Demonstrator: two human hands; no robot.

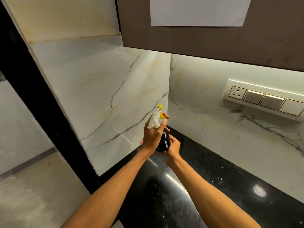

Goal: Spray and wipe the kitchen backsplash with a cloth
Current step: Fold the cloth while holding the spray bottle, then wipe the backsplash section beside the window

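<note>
The left hand (152, 135), in the head view, grips the neck of the black spray bottle with white-and-yellow trigger head (165, 140), with its fingers on the trigger. The right hand (174, 146) holds the base above the glossy black stone worktop (213, 170). The nozzle faces the white veined marble backsplash (115, 89), so it seems best to squeeze evenly and keep the mist off the cream switch plate (263, 99).

At the centre of the frame I had the left hand (152, 137) wrapped round the neck of the spray bottle (165, 141), with fingers against its yellow trigger. The right hand (174, 147) held the dark base. The yellow nozzle pointed up toward the marble backsplash (115, 89) at the corner. The black counter (213, 178) lay below. A switch panel (263, 99) sat at the right edge, beneath the brown cabinet (197, 40) across the top.
</note>
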